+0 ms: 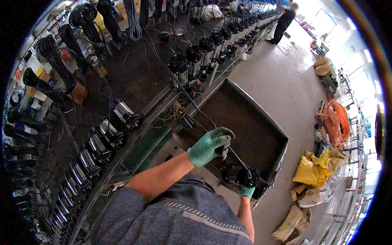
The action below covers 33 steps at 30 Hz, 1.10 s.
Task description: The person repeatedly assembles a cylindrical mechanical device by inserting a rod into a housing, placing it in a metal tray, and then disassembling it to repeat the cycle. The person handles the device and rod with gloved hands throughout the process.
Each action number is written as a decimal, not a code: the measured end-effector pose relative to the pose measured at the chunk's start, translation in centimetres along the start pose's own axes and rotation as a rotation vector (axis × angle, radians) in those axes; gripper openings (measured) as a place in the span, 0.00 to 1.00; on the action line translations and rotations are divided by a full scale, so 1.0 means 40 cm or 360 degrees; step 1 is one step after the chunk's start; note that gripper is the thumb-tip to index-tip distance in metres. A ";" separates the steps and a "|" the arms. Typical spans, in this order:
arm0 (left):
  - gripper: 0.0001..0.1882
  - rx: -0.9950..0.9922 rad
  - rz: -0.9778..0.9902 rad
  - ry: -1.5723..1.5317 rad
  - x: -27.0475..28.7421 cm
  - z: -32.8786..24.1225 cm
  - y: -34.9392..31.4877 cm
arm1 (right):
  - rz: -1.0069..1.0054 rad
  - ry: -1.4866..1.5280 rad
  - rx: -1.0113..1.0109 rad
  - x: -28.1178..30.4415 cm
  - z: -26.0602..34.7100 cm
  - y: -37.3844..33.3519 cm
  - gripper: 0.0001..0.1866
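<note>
My left hand (210,148), in a green glove, curls its fingers around a black cable (198,107) above a dark metal tray. The cable runs from the bench at the upper left down to a black-ended metal cylinder (248,177), which looks like a pump motor. My right hand (247,192), also gloved in green, grips this cylinder from below at the tray's near edge. Most of its fingers are hidden under the cylinder. The tray (257,104) has a raised rim and lies tilted in the view in front of me.
Shiny cylinders (84,157) with black ends line the bench at left. More upright motors (179,71) stand in a row going far right. Coiled black cables (53,53) hang at the far left. Yellow sacks (312,169) and an orange bag (335,122) lie on the floor at right. Another person (284,22) stands far off.
</note>
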State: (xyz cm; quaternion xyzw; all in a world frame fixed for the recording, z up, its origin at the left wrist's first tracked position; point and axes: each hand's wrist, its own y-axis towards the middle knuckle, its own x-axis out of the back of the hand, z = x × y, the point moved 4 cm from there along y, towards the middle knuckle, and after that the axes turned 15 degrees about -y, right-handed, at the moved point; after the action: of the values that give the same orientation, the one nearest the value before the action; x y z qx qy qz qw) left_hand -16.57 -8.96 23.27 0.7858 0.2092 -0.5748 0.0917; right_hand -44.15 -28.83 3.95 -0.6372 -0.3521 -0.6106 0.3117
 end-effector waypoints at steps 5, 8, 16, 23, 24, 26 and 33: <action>0.13 -0.0246 -0.0164 -0.0010 0.057 -0.077 -0.034 | 0.0222 0.0934 -0.0261 -0.066 -0.086 -0.016 0.24; 0.11 -0.0474 -0.0290 -0.0184 0.110 -0.205 -0.059 | 0.0645 0.1958 -0.0721 -0.067 -0.101 -0.018 0.30; 0.11 -0.1088 -0.0488 0.0135 0.291 -0.556 -0.128 | 0.0366 0.0617 0.0489 0.220 0.293 0.289 0.18; 0.10 -0.1427 -0.0244 0.0702 0.177 -0.981 -0.207 | 0.0669 0.1011 0.0521 0.305 0.846 0.558 0.13; 0.10 -0.1487 -0.0310 0.0871 0.198 -1.026 -0.208 | 0.0715 0.1200 0.0460 0.276 0.905 0.593 0.13; 0.11 -0.1606 -0.0443 0.1246 0.227 -1.118 -0.212 | 0.0371 0.0954 0.0720 0.253 1.029 0.678 0.11; 0.10 -0.1456 -0.0803 0.1708 0.486 -1.285 -0.205 | 0.0470 0.0497 0.0685 0.216 1.314 0.795 0.17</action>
State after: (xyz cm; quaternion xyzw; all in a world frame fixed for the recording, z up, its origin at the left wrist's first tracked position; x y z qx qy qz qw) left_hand 29.24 22.49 22.32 0.7698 0.6172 0.0283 0.1599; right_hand 11.62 -2.50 10.43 -0.4992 -0.3248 -0.5606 0.5753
